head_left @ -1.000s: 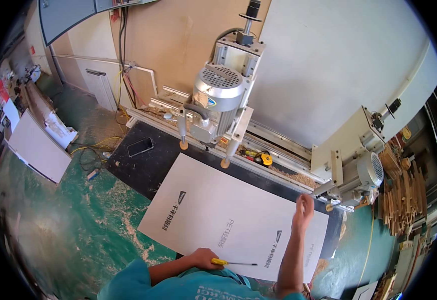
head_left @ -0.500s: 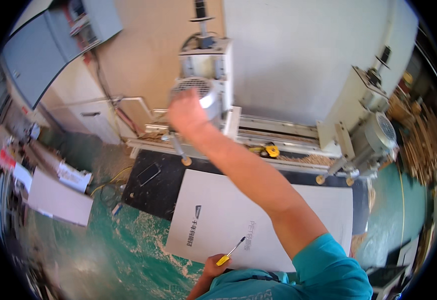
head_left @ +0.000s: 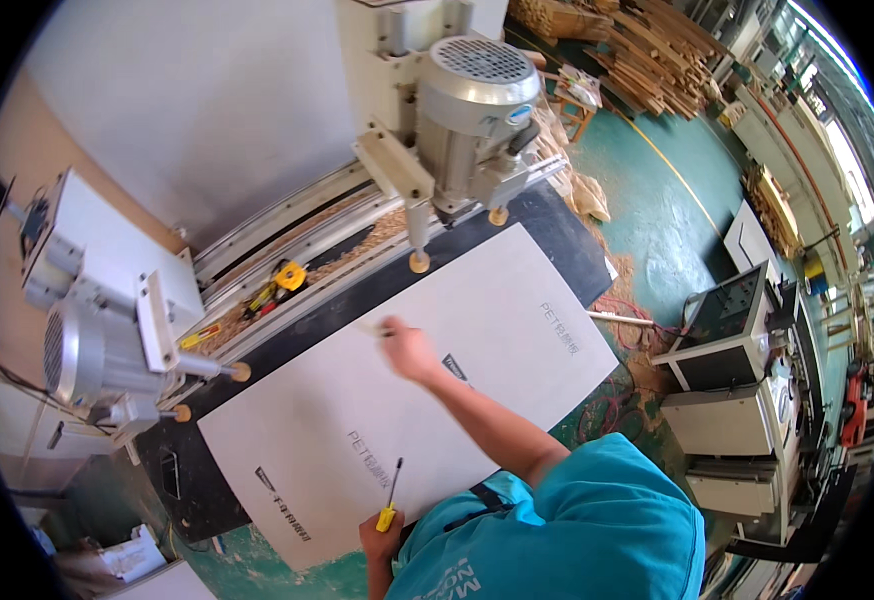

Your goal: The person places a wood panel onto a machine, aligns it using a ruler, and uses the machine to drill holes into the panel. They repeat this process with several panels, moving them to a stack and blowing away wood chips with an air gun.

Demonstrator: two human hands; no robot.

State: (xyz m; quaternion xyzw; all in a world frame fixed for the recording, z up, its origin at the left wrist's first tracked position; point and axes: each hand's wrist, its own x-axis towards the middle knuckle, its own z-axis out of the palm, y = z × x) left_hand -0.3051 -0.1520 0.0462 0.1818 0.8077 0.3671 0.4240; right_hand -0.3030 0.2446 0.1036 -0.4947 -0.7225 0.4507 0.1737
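Note:
My left hand [head_left: 380, 541] is closed around the yellow handle of a screwdriver [head_left: 387, 518] at the board's near edge, the dark shaft pointing away from me. Over the middle of the large white board [head_left: 502, 320] is my right hand [head_left: 410, 352], its fingers drawn together. A small pale and dark thing shows at those fingertips, too smeared to name. Printed marks run across the board, which lies on a black machine bed [head_left: 567, 235]. Beyond it stand two silver motors, one at the left [head_left: 82, 350] and a larger one at the right [head_left: 472, 100].
A yellow tape measure [head_left: 290, 275] rests on the rail among wood shavings. A dark phone [head_left: 170, 473] lies on the bed's left end. Stacked timber [head_left: 667, 65] stands far right, and a dark-topped cabinet [head_left: 722, 320] is at the right. Cables trail over the floor beside the bed.
My view has swung to the right. My right hand has come away from the left motor and is now over the board. The screwdriver stays in my left hand.

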